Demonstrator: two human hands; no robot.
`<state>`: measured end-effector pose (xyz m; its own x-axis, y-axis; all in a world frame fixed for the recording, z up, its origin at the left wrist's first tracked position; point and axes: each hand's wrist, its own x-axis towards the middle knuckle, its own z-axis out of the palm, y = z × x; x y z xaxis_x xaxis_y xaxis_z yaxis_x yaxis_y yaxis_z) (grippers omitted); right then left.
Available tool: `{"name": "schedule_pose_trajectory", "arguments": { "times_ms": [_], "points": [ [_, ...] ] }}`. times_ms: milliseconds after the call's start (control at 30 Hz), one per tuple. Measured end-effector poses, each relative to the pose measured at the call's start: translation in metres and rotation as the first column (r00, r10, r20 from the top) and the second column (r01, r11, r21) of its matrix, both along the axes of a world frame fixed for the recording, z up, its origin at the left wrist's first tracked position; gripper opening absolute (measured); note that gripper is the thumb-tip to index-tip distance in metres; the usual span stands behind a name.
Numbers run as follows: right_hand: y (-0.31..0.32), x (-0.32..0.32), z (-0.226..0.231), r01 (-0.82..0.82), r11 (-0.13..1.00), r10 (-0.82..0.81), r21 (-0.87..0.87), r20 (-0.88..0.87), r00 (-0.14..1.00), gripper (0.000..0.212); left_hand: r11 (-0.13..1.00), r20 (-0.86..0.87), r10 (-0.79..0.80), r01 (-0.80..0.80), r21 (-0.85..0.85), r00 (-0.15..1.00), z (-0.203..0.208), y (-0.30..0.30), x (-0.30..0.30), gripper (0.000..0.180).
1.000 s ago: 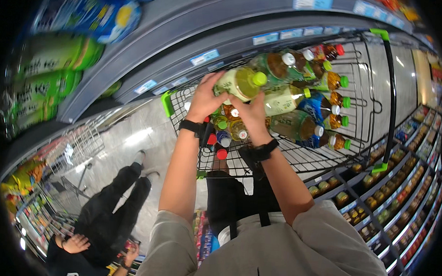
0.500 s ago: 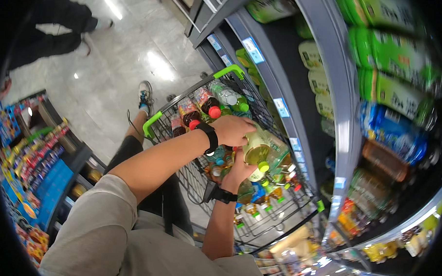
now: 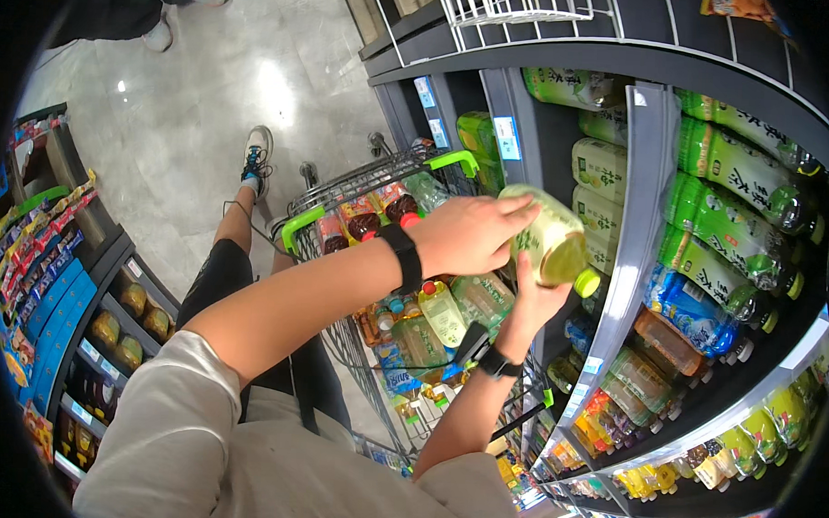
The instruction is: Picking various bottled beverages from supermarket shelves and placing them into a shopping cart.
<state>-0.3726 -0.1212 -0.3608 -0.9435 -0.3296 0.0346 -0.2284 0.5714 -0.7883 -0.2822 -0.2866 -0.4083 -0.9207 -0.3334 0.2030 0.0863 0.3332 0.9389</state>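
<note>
A large plastic bottle of pale yellow-green drink, with a bright green cap, is held tilted between my two hands above the cart's shelf side. My left hand grips its base end, fingers laid over the near side. Lower down, my right hand clasps it from beneath, close to the neck. Underneath is a wire shopping cart with green corner pieces, loaded with bottles. Red-capped dark drink bottles lie at its far end, and another pale yellow-green bottle lies in the middle.
Just right of the cart, a drinks shelf holds similar pale-green bottles and larger green-labelled bottles. A white wire rack sits above it. Snack shelves stand at left. Another person's legs show on the tiled floor, far left.
Both hands have carried the bottle up and right, out from over the cart's load toward the shelf. The view has shifted, and the other person's legs show higher up.
</note>
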Motion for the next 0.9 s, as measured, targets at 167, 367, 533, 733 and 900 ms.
{"name": "schedule_pose_trajectory", "arguments": {
  "times_ms": [167, 367, 533, 733, 900],
  "points": [
    [-0.050, -0.057, -0.011, -0.042, 0.987, 0.049, -0.154, 0.040, 0.998, 0.065, 0.999, 0.052, 0.001, 0.001, -0.045, 0.999, 0.014, -0.046, -0.048, 0.061],
    [-0.069, -0.103, -0.013, -0.020, 0.987, 0.052, -0.162, 0.195, 0.979, 0.063, 0.993, 0.015, 0.022, -0.020, -0.118, 1.000, -0.013, -0.063, -0.083, 0.057],
    [-0.076, -0.140, -0.001, -0.087, 0.994, 0.104, -0.063, 0.346, 0.932, 0.060, 0.977, -0.134, 0.087, -0.111, -0.180, 0.987, -0.027, -0.075, -0.109, 0.056],
    [-0.058, -0.150, 0.001, -0.230, 0.959, 0.227, 0.166, 0.038, 0.973, 0.055, 0.997, 0.007, 0.026, -0.027, 0.079, 1.000, -0.018, -0.074, -0.106, 0.057],
    [-0.003, -0.144, -0.019, -0.206, 0.978, 0.202, -0.017, 0.276, 0.940, 0.055, 0.963, 0.117, -0.253, 0.240, 0.121, 0.960, -0.014, -0.043, -0.109, 0.060]
  ]
}}
